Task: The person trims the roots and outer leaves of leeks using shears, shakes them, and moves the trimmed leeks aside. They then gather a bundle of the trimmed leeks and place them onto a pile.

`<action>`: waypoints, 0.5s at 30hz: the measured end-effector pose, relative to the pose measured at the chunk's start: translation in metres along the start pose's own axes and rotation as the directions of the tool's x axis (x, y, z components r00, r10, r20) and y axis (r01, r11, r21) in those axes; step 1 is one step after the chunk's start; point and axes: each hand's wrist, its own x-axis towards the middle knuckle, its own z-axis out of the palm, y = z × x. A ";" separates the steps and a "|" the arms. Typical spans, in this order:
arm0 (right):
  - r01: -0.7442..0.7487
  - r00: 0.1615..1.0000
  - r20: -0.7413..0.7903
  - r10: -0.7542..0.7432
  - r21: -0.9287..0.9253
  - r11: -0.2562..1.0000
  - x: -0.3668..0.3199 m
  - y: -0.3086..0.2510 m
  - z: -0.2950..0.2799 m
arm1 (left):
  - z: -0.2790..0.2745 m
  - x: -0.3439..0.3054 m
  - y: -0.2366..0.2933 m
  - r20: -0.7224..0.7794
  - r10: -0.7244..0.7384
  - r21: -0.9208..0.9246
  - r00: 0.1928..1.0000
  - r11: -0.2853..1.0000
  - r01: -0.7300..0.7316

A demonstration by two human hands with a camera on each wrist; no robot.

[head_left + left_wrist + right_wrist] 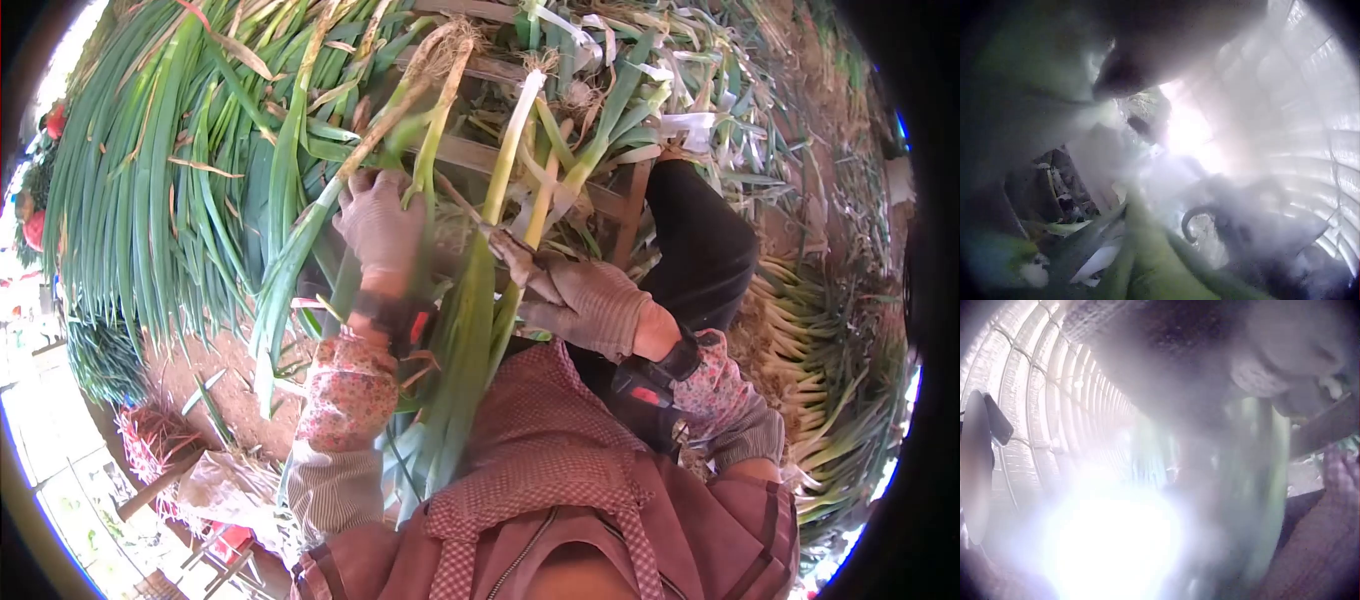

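Observation:
Long green onions with pale stalks (512, 150) and stringy roots lie across the middle of the head view, their leaves (455, 350) hanging over the person's lap. The gloved left hand (382, 228) grips a blurred green onion, its fingers bent at the stalk. To the right, the gloved right hand (590, 303) pinches green onion leaves between thumb and fingers; the fingertips look dirty brown. In the left wrist view, green leaves (1160, 262) run up from the bottom edge. Glare and blur hide much of both wrist views, including the finger contacts.
A thick pile of green onions (150, 200) fills the upper left. Wooden slats (470, 155) lie under loose leaves and white strips (690, 128). More onions (800, 350) are lined up at the right. Red-and-white strands (155, 440) and a plastic sheet (230, 490) lie lower left.

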 end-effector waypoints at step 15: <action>-0.205 0.979 -0.045 0.201 -0.163 0.965 0.073 0.008 -0.035 | 0.027 0.008 -0.008 0.419 0.055 -0.210 0.906 0.977 0.038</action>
